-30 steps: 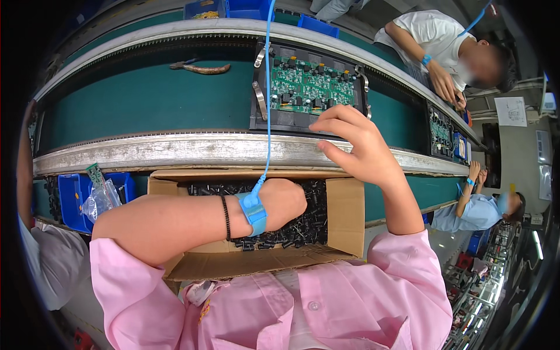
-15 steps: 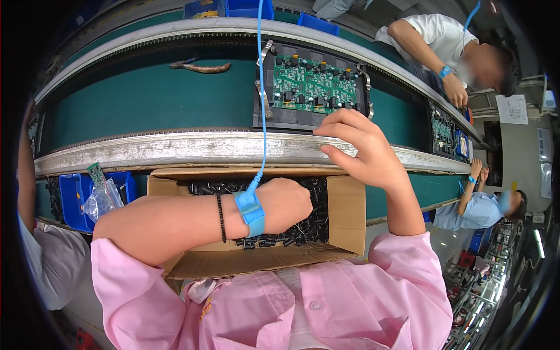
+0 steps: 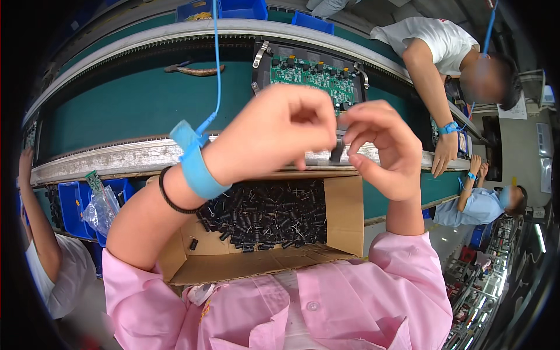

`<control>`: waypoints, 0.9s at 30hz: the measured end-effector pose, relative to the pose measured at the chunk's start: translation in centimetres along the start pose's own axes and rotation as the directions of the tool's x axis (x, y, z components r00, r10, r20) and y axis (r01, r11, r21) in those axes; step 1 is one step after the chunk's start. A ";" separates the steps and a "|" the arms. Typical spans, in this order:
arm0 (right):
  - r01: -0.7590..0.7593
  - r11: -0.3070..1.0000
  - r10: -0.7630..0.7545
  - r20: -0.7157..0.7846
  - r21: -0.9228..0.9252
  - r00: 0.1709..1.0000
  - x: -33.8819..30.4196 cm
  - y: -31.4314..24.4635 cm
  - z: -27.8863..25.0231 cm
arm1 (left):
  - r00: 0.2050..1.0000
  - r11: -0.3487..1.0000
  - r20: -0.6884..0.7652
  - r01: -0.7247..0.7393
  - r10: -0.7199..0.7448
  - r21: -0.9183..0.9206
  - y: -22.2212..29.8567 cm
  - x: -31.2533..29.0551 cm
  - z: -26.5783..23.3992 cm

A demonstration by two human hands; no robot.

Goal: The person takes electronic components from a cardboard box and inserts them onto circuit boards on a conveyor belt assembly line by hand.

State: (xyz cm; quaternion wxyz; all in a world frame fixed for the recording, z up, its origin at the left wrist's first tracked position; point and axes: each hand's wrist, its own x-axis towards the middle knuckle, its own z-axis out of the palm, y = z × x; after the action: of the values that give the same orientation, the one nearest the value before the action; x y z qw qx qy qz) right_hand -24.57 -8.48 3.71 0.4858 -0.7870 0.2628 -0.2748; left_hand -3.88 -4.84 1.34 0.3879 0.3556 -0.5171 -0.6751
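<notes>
My left hand [image 3: 280, 134], wearing a blue wrist strap [image 3: 195, 160], is raised above the far edge of a cardboard box [image 3: 344, 216]. Its fingers are curled in a pinch, and a black cylindrical capacitor [image 3: 336, 151] shows at the fingertips, slightly blurred. Facing it is my right hand [image 3: 391, 149], its fingers bent and its thumb apart from them, close beside the capacitor. Whether the right fingers touch it is unclear. Many black capacitors [image 3: 268, 216] with wire leads lie in the box. Behind my hands, green circuit boards [image 3: 315, 76] sit in a dark clamped carrier [image 3: 262, 67], partly covered by my left hand.
A metal rail [image 3: 105, 154] runs between the box and the green conveyor [image 3: 128, 111]. Pliers [image 3: 195, 70] lie on the conveyor. Blue bins [image 3: 76, 204] and a clear plastic bag [image 3: 100, 210] stand left of the box. A blue cord [image 3: 217, 64] rises from my strap. Co-workers sit nearby.
My left hand has come up out of the box to meet my right hand, and a capacitor now shows at its fingers. The right hand has turned inward. A co-worker at far right has lowered an arm.
</notes>
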 end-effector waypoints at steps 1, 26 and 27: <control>0.049 0.999 -0.050 -0.092 -0.011 0.995 0.3 0.0 0.4 | 0.997 0.991 -0.056 -0.052 0.045 -0.122 -0.4 0.3 -0.4; -0.109 0.738 0.013 -0.148 -0.665 0.989 7.3 14.4 -9.3 | 0.838 0.461 0.519 -0.398 -0.169 0.793 -4.1 -2.6 4.2; -0.105 0.721 0.039 -0.110 -0.685 0.993 7.5 14.5 -9.5 | 0.827 0.312 0.532 -0.464 -0.183 0.829 -5.3 -2.9 4.5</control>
State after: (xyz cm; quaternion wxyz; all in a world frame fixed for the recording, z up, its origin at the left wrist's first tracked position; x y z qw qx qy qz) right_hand -27.93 -25.12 -4.61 0.1571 -0.8874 0.3974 -0.1728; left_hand -7.36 0.55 -2.64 0.0072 0.2588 -0.9253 -0.2772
